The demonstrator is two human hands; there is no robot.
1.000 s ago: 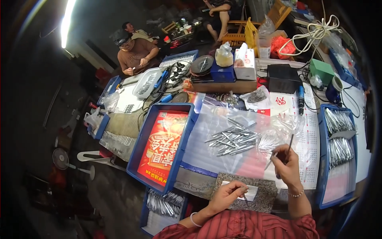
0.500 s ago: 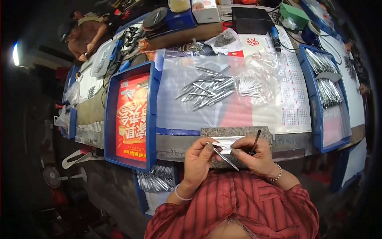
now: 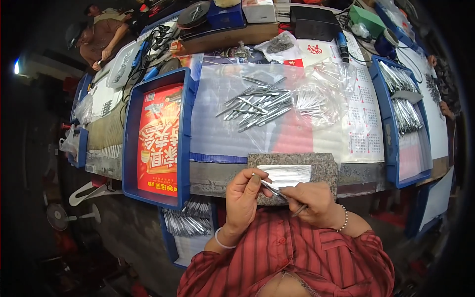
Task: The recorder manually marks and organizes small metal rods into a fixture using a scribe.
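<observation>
A slim metal rod sits just below the middle of the frame, pinched between the thumb and fingertips of the left hand, while the right hand is closed around a dark, slender tool; from here I can't tell whether its tip touches the rod. Just beyond the fingers, a white pad lies on a speckled stone slab at the near edge of the table. Above that, around the centre of the frame, a heap of similar rods lies crisscrossed on a clear plastic sheet, with a see-through bag of thin pale pieces beside it. Left of the sheet is a blue tray lined with a red printed sheet; a lower tray beneath it holds a packed row of rods, and a right-hand tray carries more bundles. A black box and a green box stand toward the upper right, and in the upper left a co-worker in brown sits with head bent
</observation>
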